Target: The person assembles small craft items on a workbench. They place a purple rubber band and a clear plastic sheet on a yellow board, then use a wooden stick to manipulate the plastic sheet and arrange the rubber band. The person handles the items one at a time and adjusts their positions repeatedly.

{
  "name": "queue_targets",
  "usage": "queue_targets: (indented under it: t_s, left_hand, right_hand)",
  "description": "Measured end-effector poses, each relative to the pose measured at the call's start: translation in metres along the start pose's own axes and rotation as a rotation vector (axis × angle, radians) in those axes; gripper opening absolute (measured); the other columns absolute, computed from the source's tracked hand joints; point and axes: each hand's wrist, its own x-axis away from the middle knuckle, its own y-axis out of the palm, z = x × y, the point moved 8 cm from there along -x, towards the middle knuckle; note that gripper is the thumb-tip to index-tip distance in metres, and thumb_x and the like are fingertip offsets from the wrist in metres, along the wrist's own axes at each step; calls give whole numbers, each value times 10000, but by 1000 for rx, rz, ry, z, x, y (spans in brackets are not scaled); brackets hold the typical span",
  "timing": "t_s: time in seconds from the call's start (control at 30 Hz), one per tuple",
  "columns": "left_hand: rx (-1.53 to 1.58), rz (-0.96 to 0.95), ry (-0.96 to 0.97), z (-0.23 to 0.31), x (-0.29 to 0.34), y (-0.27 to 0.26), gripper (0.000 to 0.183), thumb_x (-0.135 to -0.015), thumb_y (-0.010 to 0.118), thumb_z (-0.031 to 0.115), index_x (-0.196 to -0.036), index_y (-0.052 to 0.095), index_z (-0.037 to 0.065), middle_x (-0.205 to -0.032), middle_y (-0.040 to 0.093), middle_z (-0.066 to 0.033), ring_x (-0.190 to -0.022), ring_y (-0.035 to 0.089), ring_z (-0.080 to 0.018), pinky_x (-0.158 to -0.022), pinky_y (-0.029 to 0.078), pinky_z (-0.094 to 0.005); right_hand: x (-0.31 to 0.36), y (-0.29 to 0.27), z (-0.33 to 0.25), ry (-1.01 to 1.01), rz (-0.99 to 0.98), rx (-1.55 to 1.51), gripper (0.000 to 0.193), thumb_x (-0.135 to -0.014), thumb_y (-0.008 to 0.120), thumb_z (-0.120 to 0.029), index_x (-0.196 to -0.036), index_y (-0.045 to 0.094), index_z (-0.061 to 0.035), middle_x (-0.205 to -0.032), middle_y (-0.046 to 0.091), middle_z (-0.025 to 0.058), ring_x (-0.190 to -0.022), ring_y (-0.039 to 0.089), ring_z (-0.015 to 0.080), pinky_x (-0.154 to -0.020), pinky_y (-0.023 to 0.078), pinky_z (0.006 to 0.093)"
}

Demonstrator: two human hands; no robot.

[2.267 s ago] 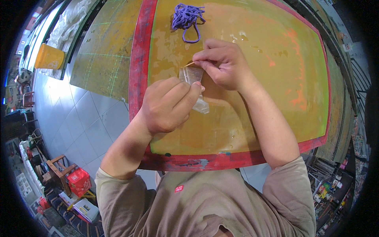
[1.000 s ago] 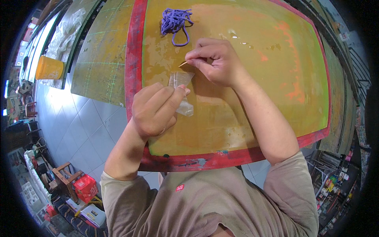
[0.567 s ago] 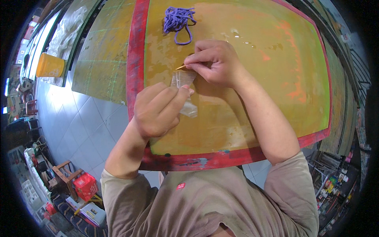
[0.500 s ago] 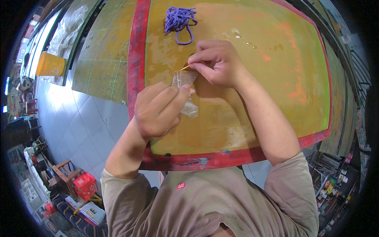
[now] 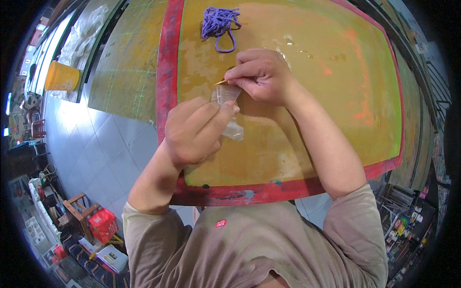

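My left hand [image 5: 194,132] is closed, pinching a small clear plastic bag [image 5: 224,93] between thumb and fingers. The bag's lower end hangs below the thumb. At the bag's upper edge, my right hand [image 5: 261,77] pinches a thin, pale yellow pointed stick [image 5: 220,82], its tip aimed left. Whether the stick touches the bag I cannot tell. Beyond both hands lies a loose bundle of purple cord [image 5: 218,24] with one loop toward me. Under everything is a yellowish, wet-looking panel [image 5: 288,144] with a red border [image 5: 165,67].
A yellow bucket [image 5: 62,77] stands at the left beside crumpled clear plastic sheeting [image 5: 84,36]. A stained board [image 5: 127,72] lies left of the panel. On the tiled floor side sit a red bag [image 5: 103,224] and a wooden stool [image 5: 79,211]. Cluttered shelves [image 5: 403,225] fill the lower right.
My right hand has shifted slightly left with the stick, whose tip now points further left. The bag's lower end has moved a little right. My left hand keeps its grip.
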Motion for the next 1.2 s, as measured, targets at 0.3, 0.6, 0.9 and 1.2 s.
queue_targets:
  t_s: [0.3,0.6,0.9,1.2]
  left_hand:
    - [7,14,-13,0,-1,-3,379,-503,574,6,-874,632,-46,-660,537,-82,-487,478,-191,-411,363,-306]
    - [-3,22,-19,1,-1,-5,349,-521,581,-23,-866,634,-46,-657,541,-87,-479,475,-194,-414,359,-304]
    - [1,37,-93,-1,-2,-6,313,-570,580,-44,-876,640,-12,-677,560,-98,-509,500,-224,-446,390,-322]
    - [131,-53,-480,-18,3,14,243,-708,665,126,-937,623,54,-791,615,-143,-705,593,-317,-608,469,-372]
  right_hand:
    - [3,-4,8,125,-16,-213,59,-681,631,-13,-724,664,-38,-621,534,33,-555,499,141,-495,374,269]
    - [3,-9,8,104,-9,-227,64,-639,578,-10,-676,630,-2,-574,474,21,-490,414,87,-446,299,242]
    - [6,-13,13,169,14,-269,66,-630,578,-57,-656,621,-13,-599,536,51,-530,499,151,-485,377,287]
    - [12,-20,34,353,178,-499,40,-705,616,-40,-702,639,-8,-663,575,18,-497,502,75,-433,379,237]
